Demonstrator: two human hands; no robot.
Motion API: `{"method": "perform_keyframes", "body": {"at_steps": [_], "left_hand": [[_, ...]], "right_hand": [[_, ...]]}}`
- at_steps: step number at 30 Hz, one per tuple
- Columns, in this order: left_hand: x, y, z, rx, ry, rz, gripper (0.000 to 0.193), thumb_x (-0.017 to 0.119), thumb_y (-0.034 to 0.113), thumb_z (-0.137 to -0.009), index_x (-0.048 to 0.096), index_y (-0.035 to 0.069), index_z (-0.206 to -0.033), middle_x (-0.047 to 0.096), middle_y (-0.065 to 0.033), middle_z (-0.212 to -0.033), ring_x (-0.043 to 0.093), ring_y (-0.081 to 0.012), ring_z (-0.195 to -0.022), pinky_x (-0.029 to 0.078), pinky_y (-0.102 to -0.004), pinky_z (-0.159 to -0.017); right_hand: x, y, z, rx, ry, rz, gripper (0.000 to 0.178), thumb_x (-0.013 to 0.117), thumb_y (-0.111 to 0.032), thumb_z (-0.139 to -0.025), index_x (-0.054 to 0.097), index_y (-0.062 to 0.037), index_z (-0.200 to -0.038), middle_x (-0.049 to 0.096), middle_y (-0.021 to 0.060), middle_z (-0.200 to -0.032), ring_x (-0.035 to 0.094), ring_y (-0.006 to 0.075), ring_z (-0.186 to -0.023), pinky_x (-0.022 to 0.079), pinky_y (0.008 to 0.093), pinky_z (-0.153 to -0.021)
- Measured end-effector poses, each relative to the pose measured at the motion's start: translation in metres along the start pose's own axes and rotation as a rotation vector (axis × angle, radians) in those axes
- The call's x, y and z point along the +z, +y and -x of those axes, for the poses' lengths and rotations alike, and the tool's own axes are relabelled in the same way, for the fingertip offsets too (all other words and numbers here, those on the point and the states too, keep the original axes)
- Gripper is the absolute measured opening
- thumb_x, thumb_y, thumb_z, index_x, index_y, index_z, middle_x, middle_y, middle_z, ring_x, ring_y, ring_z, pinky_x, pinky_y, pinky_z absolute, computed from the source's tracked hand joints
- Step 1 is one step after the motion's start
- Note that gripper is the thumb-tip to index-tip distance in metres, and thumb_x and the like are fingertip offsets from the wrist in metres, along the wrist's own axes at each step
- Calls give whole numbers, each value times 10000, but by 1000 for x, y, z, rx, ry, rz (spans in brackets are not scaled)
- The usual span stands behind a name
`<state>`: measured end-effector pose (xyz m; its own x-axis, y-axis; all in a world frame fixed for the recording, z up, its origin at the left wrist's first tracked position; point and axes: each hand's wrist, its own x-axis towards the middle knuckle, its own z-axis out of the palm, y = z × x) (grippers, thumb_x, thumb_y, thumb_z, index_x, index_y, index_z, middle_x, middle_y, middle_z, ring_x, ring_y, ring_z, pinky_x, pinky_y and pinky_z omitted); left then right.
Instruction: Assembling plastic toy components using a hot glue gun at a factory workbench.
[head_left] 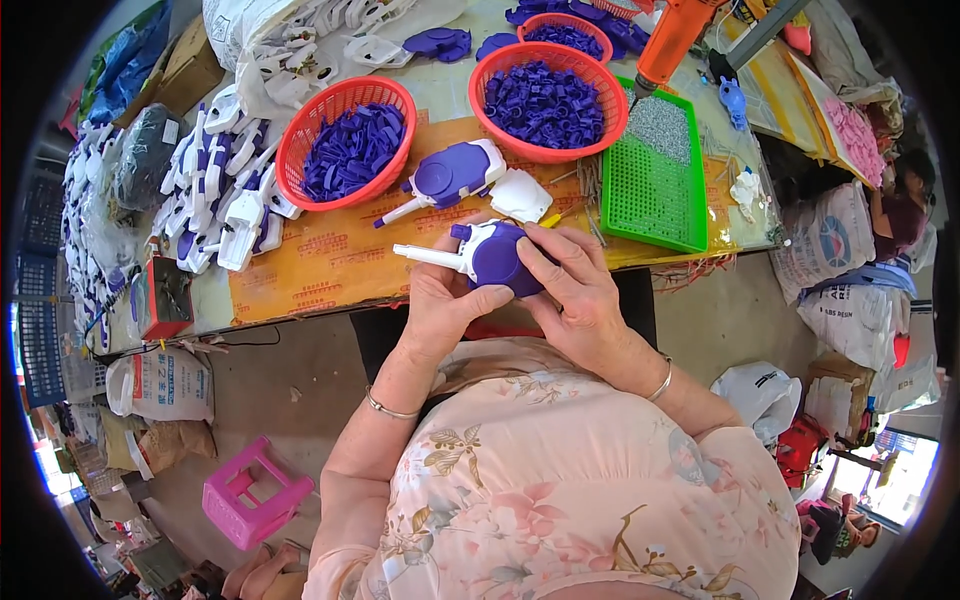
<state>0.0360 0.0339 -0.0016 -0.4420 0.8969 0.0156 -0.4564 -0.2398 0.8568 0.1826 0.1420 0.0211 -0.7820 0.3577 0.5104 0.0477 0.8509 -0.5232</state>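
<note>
Above the table's front edge, my left hand (440,305) and my right hand (575,280) hold a purple-and-white plastic toy housing (505,262) between them. Its white nozzle points left. My left fingers wrap its underside, with the thumb along the near edge; my right fingers press on its right end. Just beyond lies a similar housing (455,175), flat on the orange-brown sheet (300,265). Beside that sits a small white plastic part (520,196). A yellow-handled tool (552,219) shows partly behind my right hand.
Red baskets (344,203) (545,155) of small purple parts stand behind. At right, a green tray (655,232) holds silvery screws (660,130) under an orange power screwdriver (672,45). White-and-purple housings (215,170) pile up at left. A pink stool (250,500) stands on the floor.
</note>
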Motion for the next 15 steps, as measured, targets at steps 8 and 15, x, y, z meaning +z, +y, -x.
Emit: {"method": "perform_keyframes", "body": {"at_steps": [8, 15], "left_hand": [[-3, -3, -1, -63, 43, 90, 661, 772, -33, -706, 495, 21, -1303, 619, -68, -1178, 615, -140, -1015, 516, -285, -887], [-2, -3, 2, -51, 58, 181, 609, 769, -42, -705, 529, -6, -1263, 623, -81, -1173, 621, -147, -1006, 527, -292, -871]], "right_hand": [[-9, -9, -4, -7, -61, 28, 695, 770, -6, -578, 568, -59, -1241, 504, 93, -1336, 498, 336, -1053, 443, 425, -904], [-14, -14, -7, 28, -123, 15, 675, 773, -30, -600, 564, -54, -1242, 491, 93, -1347, 491, 338, -1041, 425, 434, -915]]}}
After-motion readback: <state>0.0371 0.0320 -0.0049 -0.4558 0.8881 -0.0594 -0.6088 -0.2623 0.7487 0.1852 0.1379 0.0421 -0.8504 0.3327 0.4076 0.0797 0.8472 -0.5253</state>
